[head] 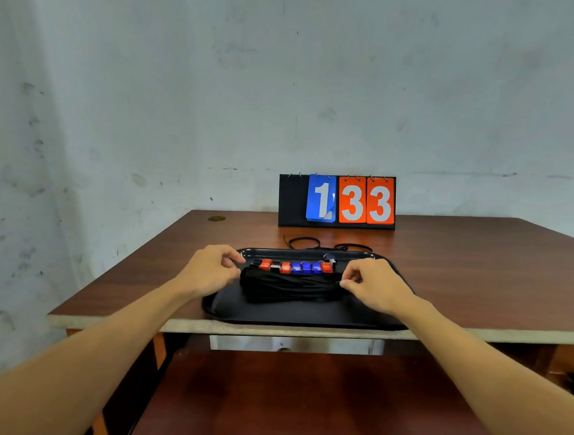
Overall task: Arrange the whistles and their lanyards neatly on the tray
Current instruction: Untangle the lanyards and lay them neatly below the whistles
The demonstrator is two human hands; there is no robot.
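Observation:
A black tray lies at the near edge of the wooden table. Several red and blue whistles stand in a row across the tray's far side. In front of them lies a bundle of black lanyards. My left hand rests at the bundle's left end, fingers curled and touching the cords. At the right end, my right hand pinches the cords between thumb and fingertips. Two loose black lanyard loops lie on the table behind the tray.
A flip scoreboard showing 1, 3, 3 stands at the table's back, against the grey wall. The brown table extends to the right. A lower wooden surface sits under my arms.

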